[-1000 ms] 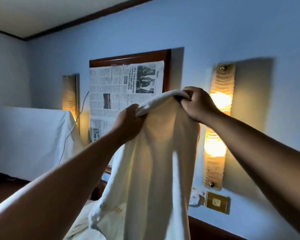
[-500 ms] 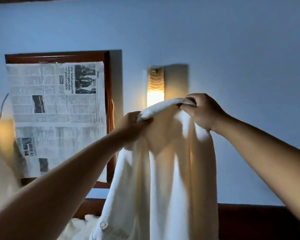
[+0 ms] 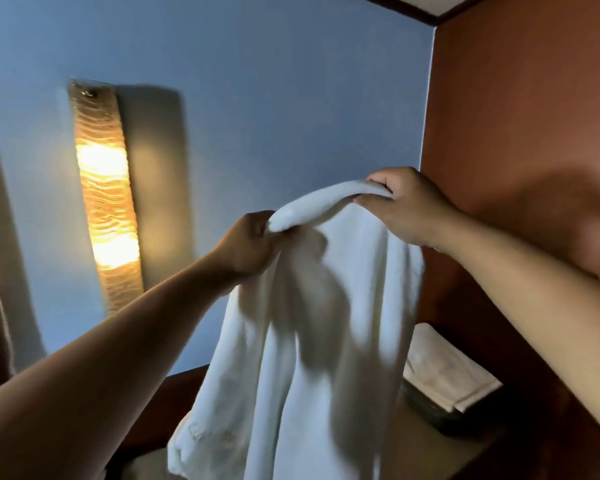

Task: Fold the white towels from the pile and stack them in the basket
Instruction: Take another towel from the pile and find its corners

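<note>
Well to the right of the lit wall lamp [image 3: 104, 202], a white towel [image 3: 326, 341] hangs in the air, its rolled top edge stretched between both hands. The left hand [image 3: 248, 245] has its fingers [image 3: 257, 233] curled tight round the lower end, and the right hand [image 3: 406, 206] pinches the higher end between curled fingers and thumb. Farther right of the lamp and lower, the dark basket [image 3: 426, 403] holds folded white towels [image 3: 444, 368], partly hidden behind the hanging one.
</note>
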Motion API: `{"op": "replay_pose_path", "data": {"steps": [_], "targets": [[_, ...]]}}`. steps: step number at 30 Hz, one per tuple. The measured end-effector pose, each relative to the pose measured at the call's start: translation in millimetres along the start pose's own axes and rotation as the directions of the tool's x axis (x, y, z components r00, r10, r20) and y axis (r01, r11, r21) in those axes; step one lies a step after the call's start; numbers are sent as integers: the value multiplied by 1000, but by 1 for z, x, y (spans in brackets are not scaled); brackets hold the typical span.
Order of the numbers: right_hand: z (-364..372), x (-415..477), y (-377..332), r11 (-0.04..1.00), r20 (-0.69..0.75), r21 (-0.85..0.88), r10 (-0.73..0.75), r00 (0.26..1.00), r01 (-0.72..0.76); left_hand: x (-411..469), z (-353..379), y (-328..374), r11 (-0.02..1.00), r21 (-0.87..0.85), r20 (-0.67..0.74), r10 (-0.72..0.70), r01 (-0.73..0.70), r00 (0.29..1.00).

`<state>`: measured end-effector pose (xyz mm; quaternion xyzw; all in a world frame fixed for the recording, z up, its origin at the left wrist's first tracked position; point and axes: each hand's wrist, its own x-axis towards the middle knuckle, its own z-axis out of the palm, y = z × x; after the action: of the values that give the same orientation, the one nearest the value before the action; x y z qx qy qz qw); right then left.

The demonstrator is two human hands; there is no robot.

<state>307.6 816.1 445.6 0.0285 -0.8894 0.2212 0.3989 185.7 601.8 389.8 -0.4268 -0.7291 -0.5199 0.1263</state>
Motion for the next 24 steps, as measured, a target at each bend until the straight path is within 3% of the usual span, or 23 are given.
{"op": "replay_pose_path", "data": {"steps": [7, 13, 15, 18, 21, 22, 24], "targets": [[-110, -41, 98, 990, 8, -115, 79, 997, -78, 28, 136, 42, 996, 39, 180, 69, -77, 981], [-172, -78, 188, 981, 43, 17, 190, 981, -191, 29, 277, 70, 989, -149, 238, 61, -26, 969], [-173, -99, 217, 975, 117, 46, 210, 971, -217, 21, 322, 67, 988, -144, 207, 79, -49, 975], [-159, -138, 262, 937, 241, 168, 264, 934, -308, 8, 366, 56, 991, -126, 36, 52, -47, 998], [-138, -189, 300, 761, 490, 380, 317, 812, -526, -5, 385, 49, 991, -126, -23, 42, -44, 999], [-127, -207, 310, 662, 596, 433, 300, 745, -612, -10, 390, 48, 991, -121, -11, 59, -60, 998], [-103, -243, 327, 367, 753, 503, 257, 605, -782, -23, 401, 49, 989, -115, 25, 92, -89, 995]]}}
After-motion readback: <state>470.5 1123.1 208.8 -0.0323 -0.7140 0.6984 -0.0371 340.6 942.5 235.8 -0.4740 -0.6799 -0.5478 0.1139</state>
